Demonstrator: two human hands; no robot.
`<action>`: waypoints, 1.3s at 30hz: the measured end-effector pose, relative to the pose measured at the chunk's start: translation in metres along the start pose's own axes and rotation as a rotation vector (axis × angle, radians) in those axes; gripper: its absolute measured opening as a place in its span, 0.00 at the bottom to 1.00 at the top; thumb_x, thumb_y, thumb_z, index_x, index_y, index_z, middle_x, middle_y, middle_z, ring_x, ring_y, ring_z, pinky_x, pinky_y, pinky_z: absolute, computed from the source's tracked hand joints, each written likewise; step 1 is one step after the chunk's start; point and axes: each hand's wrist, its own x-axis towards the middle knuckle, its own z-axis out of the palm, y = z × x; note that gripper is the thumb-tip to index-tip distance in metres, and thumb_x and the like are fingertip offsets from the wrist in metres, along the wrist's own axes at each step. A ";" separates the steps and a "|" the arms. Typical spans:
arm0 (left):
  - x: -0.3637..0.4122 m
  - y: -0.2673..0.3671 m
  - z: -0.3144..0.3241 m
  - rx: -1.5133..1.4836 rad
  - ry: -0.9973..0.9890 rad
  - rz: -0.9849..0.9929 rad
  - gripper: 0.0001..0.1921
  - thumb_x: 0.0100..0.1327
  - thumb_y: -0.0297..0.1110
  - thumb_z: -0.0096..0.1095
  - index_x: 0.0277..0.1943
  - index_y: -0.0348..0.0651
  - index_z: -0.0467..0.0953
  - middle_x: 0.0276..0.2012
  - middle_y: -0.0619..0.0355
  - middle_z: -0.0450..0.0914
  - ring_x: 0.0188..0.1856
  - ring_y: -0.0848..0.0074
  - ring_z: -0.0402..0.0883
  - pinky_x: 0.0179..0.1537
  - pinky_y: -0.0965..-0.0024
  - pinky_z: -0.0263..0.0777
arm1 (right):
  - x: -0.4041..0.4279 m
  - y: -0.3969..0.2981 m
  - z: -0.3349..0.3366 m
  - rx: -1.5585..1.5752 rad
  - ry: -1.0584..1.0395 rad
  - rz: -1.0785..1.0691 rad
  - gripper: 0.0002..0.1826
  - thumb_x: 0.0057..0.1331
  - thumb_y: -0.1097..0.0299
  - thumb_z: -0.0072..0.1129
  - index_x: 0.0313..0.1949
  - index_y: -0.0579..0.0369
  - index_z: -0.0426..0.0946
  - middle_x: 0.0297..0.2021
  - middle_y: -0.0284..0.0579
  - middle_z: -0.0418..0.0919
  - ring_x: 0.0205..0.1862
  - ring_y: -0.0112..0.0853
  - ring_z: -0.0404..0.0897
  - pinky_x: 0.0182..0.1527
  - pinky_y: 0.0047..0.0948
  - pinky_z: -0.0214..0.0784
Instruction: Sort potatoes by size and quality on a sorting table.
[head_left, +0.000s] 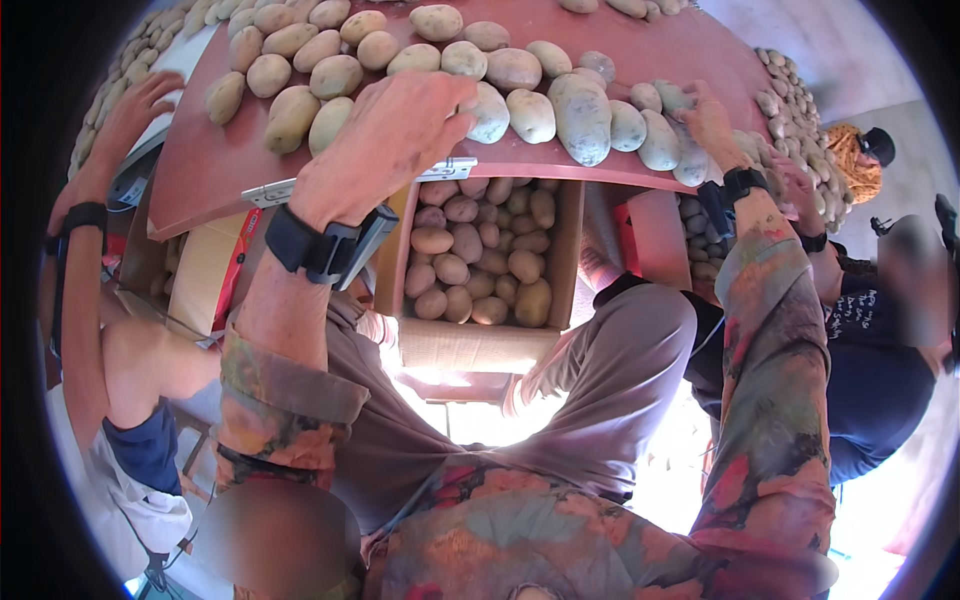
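Note:
Potatoes lie in a loose band along the near part of a red tabletop (660, 37). My left hand (397, 127) is over the table's near edge with its fingers curled, close beside a pale potato (489, 114). Its palm side is hidden, so whether it holds anything does not show. Farther right, my right hand (709, 124) reaches onto the row, fingertips against a greenish potato (673, 96); a firm grip cannot be made out. A large long potato (581, 120) lies between the hands. Below the edge, between my knees, stands an open cardboard box (480, 337) holding many potatoes (466, 241).
Metal hinges (450, 169) sit along the table's near edge. At left, another person's hand (139, 105) is by the table, near a second cardboard box (202, 277). A person in a dark shirt (870, 375) sits at right. More potatoes are heaped (799, 127) at far right.

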 end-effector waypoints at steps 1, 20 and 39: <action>0.000 -0.001 0.000 0.024 0.036 0.007 0.07 0.64 0.32 0.60 0.36 0.36 0.74 0.29 0.44 0.78 0.35 0.48 0.78 0.37 0.50 0.72 | -0.004 -0.010 -0.002 -0.071 0.048 -0.009 0.25 0.59 0.64 0.66 0.55 0.52 0.71 0.45 0.59 0.81 0.50 0.54 0.80 0.54 0.45 0.71; 0.005 0.004 -0.001 -0.007 0.054 0.026 0.10 0.67 0.31 0.59 0.47 0.35 0.78 0.30 0.46 0.79 0.29 0.60 0.79 0.34 0.63 0.71 | -0.185 -0.161 0.135 -0.331 -0.990 -0.558 0.25 0.63 0.48 0.62 0.51 0.53 0.74 0.40 0.54 0.82 0.43 0.49 0.83 0.46 0.46 0.75; 0.003 0.012 -0.008 -0.023 0.045 -0.021 0.08 0.66 0.33 0.56 0.36 0.36 0.72 0.29 0.42 0.77 0.35 0.46 0.77 0.36 0.50 0.69 | -0.206 -0.175 0.146 0.267 -1.058 -0.505 0.20 0.61 0.66 0.52 0.55 0.47 0.74 0.45 0.53 0.81 0.50 0.51 0.79 0.52 0.45 0.72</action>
